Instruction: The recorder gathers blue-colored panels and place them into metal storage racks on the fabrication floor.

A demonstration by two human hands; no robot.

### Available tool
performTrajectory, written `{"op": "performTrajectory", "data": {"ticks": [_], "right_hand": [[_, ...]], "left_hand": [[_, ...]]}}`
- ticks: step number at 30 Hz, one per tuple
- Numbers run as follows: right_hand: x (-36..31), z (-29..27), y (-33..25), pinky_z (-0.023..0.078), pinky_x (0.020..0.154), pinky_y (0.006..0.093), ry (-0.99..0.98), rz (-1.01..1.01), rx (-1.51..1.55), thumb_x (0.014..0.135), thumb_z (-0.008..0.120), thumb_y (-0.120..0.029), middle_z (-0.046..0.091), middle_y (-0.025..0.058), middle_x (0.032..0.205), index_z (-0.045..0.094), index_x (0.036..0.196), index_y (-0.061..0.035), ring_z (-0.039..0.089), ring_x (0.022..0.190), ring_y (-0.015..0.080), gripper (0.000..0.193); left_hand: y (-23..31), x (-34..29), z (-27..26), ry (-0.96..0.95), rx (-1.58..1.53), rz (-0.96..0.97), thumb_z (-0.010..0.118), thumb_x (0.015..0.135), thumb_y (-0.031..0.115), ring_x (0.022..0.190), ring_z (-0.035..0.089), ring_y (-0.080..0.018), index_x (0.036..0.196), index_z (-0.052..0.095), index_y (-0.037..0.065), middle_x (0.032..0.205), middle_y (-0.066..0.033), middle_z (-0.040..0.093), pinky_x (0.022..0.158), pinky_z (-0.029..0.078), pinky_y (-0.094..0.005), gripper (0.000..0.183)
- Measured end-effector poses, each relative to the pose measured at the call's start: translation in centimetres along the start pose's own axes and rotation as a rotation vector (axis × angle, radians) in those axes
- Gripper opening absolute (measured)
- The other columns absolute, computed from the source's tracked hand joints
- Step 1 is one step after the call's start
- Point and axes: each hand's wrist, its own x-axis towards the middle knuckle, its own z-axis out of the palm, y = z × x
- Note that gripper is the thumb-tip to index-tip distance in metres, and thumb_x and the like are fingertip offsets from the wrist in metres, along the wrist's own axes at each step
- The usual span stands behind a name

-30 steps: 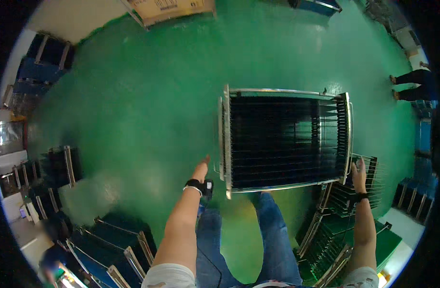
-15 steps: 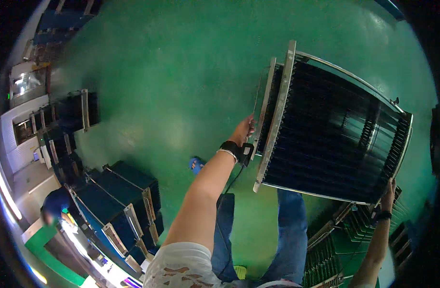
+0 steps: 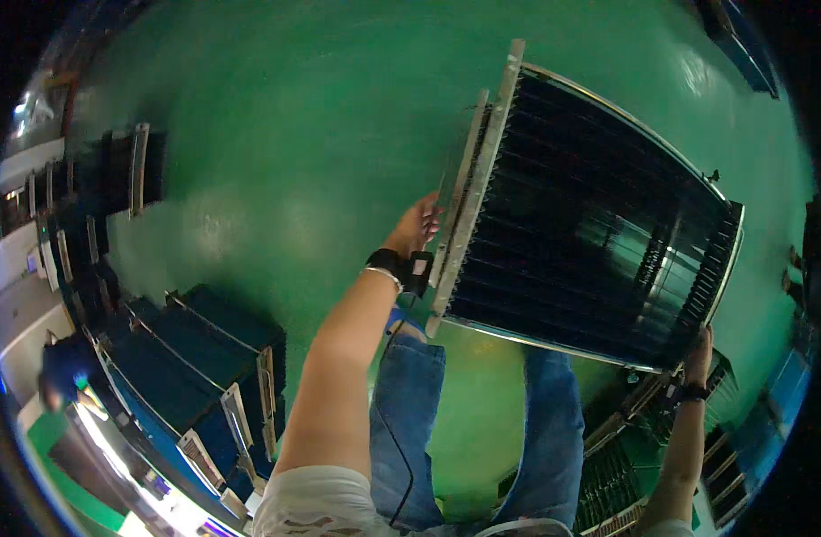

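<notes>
Probably for balance, steadying slotted rack [image 3: 589, 224] with left hand [image 3: 418, 224] curled closed on its left side and right hand [image 3: 699, 356], closure impossible to tell, at near-right corner.

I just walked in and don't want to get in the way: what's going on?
The camera wearer's left hand grips the left side of a large slotted rack, and the right hand is at its near right corner. Other dark racks stand off to the left. Whether the handled rack is off the green floor is hard to tell.
</notes>
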Motion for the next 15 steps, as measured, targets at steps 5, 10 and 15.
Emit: {"op": "performTrajectory", "data": {"ticks": [5, 10, 15], "right_hand": [[-9.0, 2.3, -4.8, 0.04, 0.084, 0.0286, 0.054, 0.077, -0.003, 0.086, 0.053, -0.027, 0.047, 0.0031, 0.114, 0.035, 0.127, -0.0065, 0.049, 0.1, 0.0149, 0.05], [-21.5, 10.7, -4.3, 0.044, 0.068, 0.0273, 0.049, 0.089, -0.087, 0.083, 0.058, -0.031, 0.049, -0.0008, 0.103, 0.031, 0.13, -0.0118, 0.05, 0.091, 0.0112, 0.058], [-32.9, 13.4, -5.3, 0.036, 0.059, 0.0225, 0.026, 0.077, -0.222, 0.079, 0.062, -0.03, 0.045, -0.002, 0.091, 0.026, 0.134, -0.0142, 0.044, 0.075, 0.0074, 0.067]], "left_hand": [[-2.4, -5.0, -6.8, -0.204, -0.026, 0.217, 0.053, 0.077, 0.053, 0.06, 0.04, -0.0091, 0.088, 0.054, 0.008, 0.061, 0.005, 0.041, 0.055, 0.029, -0.0221, 0.046], [-6.3, -9.5, -20.7, -0.088, 0.077, 0.386, 0.049, 0.082, 0.05, 0.065, 0.043, -0.0106, 0.096, 0.055, 0.008, 0.07, 0.0025, 0.045, 0.061, 0.033, -0.0236, 0.045], [-12.5, -18.9, -33.0, -0.207, -0.364, 0.298, 0.027, 0.086, 0.058, 0.128, 0.023, -0.0159, 0.133, 0.031, 0.01, 0.138, -0.0034, 0.03, 0.104, 0.014, -0.0393, 0.067]]}}
